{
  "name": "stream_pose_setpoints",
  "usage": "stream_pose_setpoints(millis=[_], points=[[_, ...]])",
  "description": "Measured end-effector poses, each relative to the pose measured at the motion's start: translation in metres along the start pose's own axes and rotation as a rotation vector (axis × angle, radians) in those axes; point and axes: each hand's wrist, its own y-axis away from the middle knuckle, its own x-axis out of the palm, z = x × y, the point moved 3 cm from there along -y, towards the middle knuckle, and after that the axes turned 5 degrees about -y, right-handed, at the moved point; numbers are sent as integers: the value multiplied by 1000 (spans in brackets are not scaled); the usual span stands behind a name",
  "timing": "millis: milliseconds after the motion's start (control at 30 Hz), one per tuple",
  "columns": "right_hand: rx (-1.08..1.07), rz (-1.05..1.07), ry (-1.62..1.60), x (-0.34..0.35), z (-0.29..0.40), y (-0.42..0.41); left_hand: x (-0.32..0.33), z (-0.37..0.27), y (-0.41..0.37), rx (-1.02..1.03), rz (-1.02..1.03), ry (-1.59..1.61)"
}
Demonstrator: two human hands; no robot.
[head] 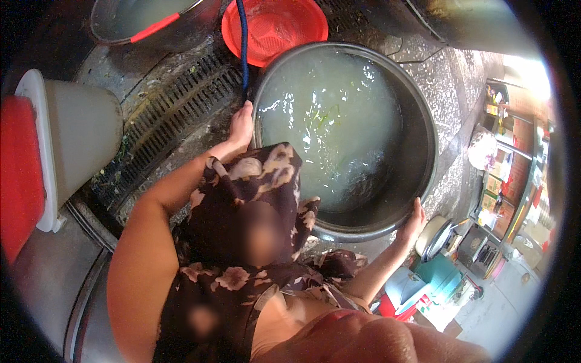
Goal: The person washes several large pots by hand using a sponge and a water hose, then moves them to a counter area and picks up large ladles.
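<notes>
A large dark basin [426, 104] holds cloudy water [331, 122] with a few green leafy scraps floating in it. My left hand [241, 125] grips the basin's rim on the left side; its thumb side is up, and the fingers are partly hidden. On the lower right, my right hand [414, 222] holds the same rim, its fingers partly hidden behind it. The basin is tilted, with the water lying towards its left and far sides. Just above my left hand, a dark blue hose [243, 45] runs down beside the rim.
Beyond the basin sits a red plastic colander [227, 27]. A slotted floor drain grate [181, 95] with vegetable scraps lies to the left, near a pale plastic bin [81, 131]. A metal pot [97, 27] with liquid stands at upper left. Shelves with boxes [517, 168] are at right.
</notes>
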Motion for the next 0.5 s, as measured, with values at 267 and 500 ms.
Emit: stream_pose_setpoints(millis=[267, 500], points=[[109, 77, 83, -26, -5, 12, 10, -29, -7, -10, 37, -173], [33, 139, -134, 1, 23, 36, 9, -89, 26, -432, 284, 281]])
